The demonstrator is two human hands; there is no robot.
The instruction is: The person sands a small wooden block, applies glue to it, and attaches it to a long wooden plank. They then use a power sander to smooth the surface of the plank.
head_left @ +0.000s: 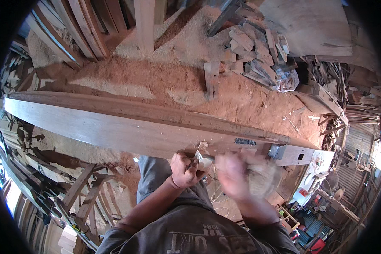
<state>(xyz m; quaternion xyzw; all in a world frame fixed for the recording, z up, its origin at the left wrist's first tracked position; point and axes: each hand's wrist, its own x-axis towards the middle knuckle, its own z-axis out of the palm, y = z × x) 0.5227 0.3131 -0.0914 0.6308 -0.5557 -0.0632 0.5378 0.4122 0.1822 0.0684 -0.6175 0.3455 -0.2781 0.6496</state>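
A long wooden plank [114,131] lies across in front of me, one end at the far left and the other at the right. My left hand [184,171] is closed at its near edge around a small pale piece with flat faces [204,162]; its exact kind is hard to make out. Wood chips [203,144] lie on the plank just beyond it. Beside it, my right hand [233,175] is smeared by motion, so its fingers are unclear. A blurred, pale, rounded shape [264,175] shows to its right. Farther right, a grey metallic block [277,151] sits on the plank.
Another timber [156,111] runs along the plank's far side. Offcuts [247,46] are piled on the sawdust-covered ground [165,78]. Wooden trestles [86,192] stand at lower left. A white-topped bench [313,175] and cluttered tools [313,228] are at the right.
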